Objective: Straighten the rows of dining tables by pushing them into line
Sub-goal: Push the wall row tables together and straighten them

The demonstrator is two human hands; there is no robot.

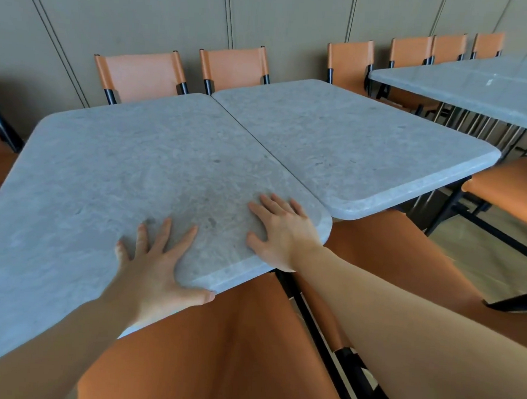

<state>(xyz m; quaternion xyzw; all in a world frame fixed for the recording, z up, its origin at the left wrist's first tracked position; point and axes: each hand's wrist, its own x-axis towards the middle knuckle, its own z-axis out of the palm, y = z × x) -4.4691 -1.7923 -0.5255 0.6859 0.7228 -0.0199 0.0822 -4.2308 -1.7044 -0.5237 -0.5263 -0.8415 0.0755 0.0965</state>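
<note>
Two grey stone-look dining tables stand side by side with only a thin seam between them. The left table (109,171) reaches nearer to me than the right table (352,146), so their near edges are stepped. My left hand (156,263) lies flat on the left table's near edge, fingers spread, thumb hooked over the rim. My right hand (280,231) presses flat on the same table's near right corner, fingers straight.
Orange chairs with black frames line the far wall (140,71) (233,65) and stand below me at the near side (216,350). Another chair (510,180) sits right of the tables. A third grey table (478,89) stands at the far right.
</note>
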